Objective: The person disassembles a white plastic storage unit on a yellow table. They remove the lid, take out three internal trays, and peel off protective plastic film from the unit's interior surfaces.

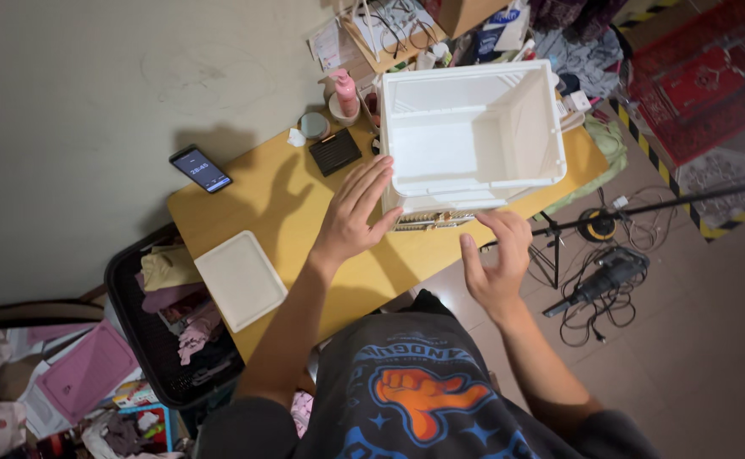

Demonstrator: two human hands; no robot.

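Left hand (357, 212) lies spread flat, fingers splayed and grasping nothing, its fingertips at the near left corner of the white plastic box (472, 136) — touching it or just short of it, I cannot tell which. Right hand (498, 259) is released too, fingers curled loosely upward, hovering just beside the box's near edge and a little to the right of its middle, apart from it.

That box is the landmark: it stands open side up on the yellow table (279, 191), toward the table's far right end, with its long axis running left to right across the person's view. It lies ahead of both hands, between them and the wall — the left hand is the nearer of the two.

Left of the box, well apart, a white lid (240, 279) lies flat on the table's near left corner. Farther left of the box rests a phone (200, 168); just beside the box's left wall sit a small dark square tray (334, 151) and a pink bottle (345, 92).
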